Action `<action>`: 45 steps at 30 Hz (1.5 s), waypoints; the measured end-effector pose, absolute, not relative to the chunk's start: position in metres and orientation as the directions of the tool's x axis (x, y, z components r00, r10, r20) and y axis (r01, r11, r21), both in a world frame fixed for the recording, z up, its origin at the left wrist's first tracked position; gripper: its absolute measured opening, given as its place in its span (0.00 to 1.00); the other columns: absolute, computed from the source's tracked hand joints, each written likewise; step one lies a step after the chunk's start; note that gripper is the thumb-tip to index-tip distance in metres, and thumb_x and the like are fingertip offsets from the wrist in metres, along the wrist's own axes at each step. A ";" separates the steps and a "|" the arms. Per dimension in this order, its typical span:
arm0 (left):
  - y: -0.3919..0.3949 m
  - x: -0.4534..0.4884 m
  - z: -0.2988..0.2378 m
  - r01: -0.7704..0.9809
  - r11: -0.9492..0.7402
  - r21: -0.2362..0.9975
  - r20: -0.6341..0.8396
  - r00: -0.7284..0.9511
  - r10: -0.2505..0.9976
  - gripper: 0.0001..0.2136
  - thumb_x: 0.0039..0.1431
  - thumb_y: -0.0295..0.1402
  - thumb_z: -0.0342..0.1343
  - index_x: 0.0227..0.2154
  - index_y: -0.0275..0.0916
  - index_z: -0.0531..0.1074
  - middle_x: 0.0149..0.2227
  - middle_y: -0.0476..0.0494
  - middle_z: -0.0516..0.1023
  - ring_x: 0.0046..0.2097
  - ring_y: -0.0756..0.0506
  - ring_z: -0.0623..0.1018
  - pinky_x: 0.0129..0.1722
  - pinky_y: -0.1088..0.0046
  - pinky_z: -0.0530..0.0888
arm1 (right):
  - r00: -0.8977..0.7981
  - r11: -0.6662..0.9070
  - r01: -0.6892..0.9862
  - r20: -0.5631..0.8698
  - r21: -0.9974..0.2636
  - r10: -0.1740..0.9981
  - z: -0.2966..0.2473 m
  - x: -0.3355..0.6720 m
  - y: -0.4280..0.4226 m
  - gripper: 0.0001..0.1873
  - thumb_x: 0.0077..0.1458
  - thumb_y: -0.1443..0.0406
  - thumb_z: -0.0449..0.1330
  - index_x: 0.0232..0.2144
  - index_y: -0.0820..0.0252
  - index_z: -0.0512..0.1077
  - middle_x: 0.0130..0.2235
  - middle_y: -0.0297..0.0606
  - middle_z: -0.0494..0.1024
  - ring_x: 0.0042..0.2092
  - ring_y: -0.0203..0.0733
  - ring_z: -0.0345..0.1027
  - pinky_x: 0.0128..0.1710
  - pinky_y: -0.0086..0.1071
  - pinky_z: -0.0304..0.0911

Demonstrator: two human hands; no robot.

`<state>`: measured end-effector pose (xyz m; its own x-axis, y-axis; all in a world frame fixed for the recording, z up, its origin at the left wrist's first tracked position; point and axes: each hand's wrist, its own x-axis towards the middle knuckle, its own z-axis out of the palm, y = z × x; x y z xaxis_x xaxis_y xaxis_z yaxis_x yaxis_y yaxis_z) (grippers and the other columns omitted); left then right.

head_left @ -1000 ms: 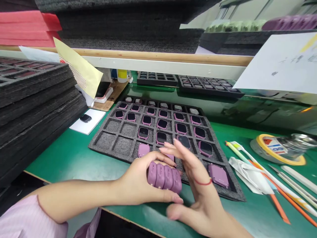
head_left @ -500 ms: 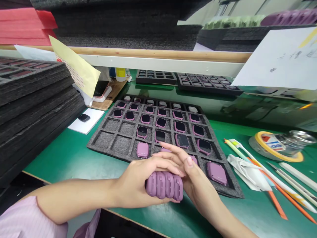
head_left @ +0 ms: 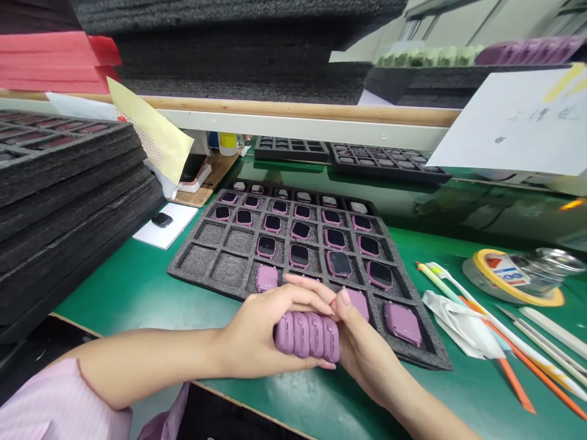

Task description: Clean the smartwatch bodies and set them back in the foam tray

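Note:
My left hand is wrapped round a row of several purple watch cases, held side by side with their edges towards me. Against the right end of that row rests my right hand, curved round it, its fingers reaching behind the left fingers. The right thumb lies close to the left fingertips; part of the right fingers is hidden. Just beyond both hands lies a dark grey foam tray. Its pockets hold watch cases with black screens and, in the near row, plain purple cases, some partly covered by my hands.
Stacked black foam trays rise at the left beside a white pad bearing a dark watch case. Pens, tweezers and a white wipe lie right, near yellow tape. A shelf edge crosses above.
The view has shifted slightly, so the scene sits a little lower. My right fingers and thumb have drawn closer together beside the row of cases, exposing more of a purple case behind.

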<state>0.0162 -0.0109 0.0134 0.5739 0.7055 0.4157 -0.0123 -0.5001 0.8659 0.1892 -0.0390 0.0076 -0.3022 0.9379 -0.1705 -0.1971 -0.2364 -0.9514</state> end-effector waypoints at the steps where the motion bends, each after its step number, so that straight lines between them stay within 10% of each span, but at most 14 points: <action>1: -0.011 0.017 0.013 -0.014 -0.503 0.864 0.420 0.570 0.706 0.23 0.49 0.34 0.71 0.47 0.41 0.71 0.49 0.42 0.81 0.51 0.42 0.81 0.54 0.67 0.75 | -0.313 -0.237 -0.181 -0.173 -0.954 0.934 0.009 0.189 -0.040 0.36 0.63 0.39 0.45 0.60 0.52 0.67 0.55 0.48 0.79 0.51 0.53 0.78 0.47 0.48 0.75; 7: -0.010 0.019 0.011 -0.044 -0.445 0.895 0.388 0.568 0.725 0.25 0.50 0.35 0.71 0.49 0.41 0.69 0.50 0.41 0.81 0.51 0.42 0.82 0.55 0.66 0.76 | -0.314 -0.098 -0.133 -0.052 -0.986 0.948 0.005 0.189 -0.038 0.41 0.54 0.37 0.58 0.61 0.51 0.65 0.61 0.47 0.73 0.61 0.55 0.69 0.57 0.48 0.69; 13: -0.008 0.019 0.014 -0.084 -0.457 0.885 0.425 0.547 0.722 0.21 0.53 0.34 0.68 0.49 0.40 0.71 0.52 0.40 0.80 0.55 0.41 0.80 0.56 0.66 0.75 | -0.263 -0.052 -0.171 -0.006 -0.984 0.965 -0.001 0.187 -0.039 0.49 0.44 0.40 0.69 0.64 0.47 0.61 0.51 0.44 0.80 0.50 0.53 0.78 0.49 0.44 0.74; 21: -0.006 0.017 0.014 -0.022 -0.424 0.905 0.357 0.580 0.732 0.21 0.51 0.32 0.69 0.49 0.42 0.77 0.50 0.45 0.82 0.52 0.42 0.81 0.59 0.67 0.72 | -0.197 0.103 0.052 0.090 -0.993 0.976 -0.007 0.200 -0.037 0.40 0.59 0.37 0.50 0.65 0.49 0.61 0.59 0.46 0.73 0.59 0.54 0.70 0.54 0.45 0.71; 27: -0.006 0.016 0.013 -0.002 -0.412 0.911 0.339 0.573 0.746 0.20 0.51 0.29 0.68 0.49 0.40 0.77 0.49 0.44 0.83 0.51 0.43 0.82 0.55 0.72 0.74 | -0.178 0.598 0.414 0.584 -0.686 0.792 0.004 0.206 -0.041 0.37 0.62 0.46 0.57 0.67 0.53 0.58 0.58 0.49 0.69 0.60 0.55 0.66 0.60 0.50 0.65; 32: -0.007 0.016 0.007 -0.017 -0.392 0.920 0.330 0.573 0.750 0.25 0.50 0.34 0.69 0.51 0.39 0.71 0.53 0.40 0.80 0.52 0.40 0.81 0.54 0.67 0.75 | -0.322 0.739 0.530 0.708 -0.416 0.629 0.010 0.189 -0.045 0.30 0.53 0.60 0.70 0.55 0.61 0.67 0.58 0.51 0.65 0.65 0.53 0.60 0.65 0.47 0.62; 45: -0.012 0.014 0.013 0.068 -0.410 0.910 0.280 0.627 0.726 0.32 0.53 0.38 0.68 0.59 0.42 0.62 0.57 0.38 0.77 0.54 0.38 0.81 0.53 0.66 0.77 | -0.306 0.779 0.406 0.732 -0.478 0.609 0.021 0.190 -0.051 0.23 0.58 0.57 0.67 0.53 0.57 0.71 0.56 0.41 0.67 0.65 0.48 0.59 0.68 0.42 0.58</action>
<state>0.0136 -0.0119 0.0129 0.6275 0.7264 0.2803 0.0678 -0.4097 0.9097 0.1902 -0.0507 0.0209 -0.3062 0.6090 0.7317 0.4057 0.7788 -0.4784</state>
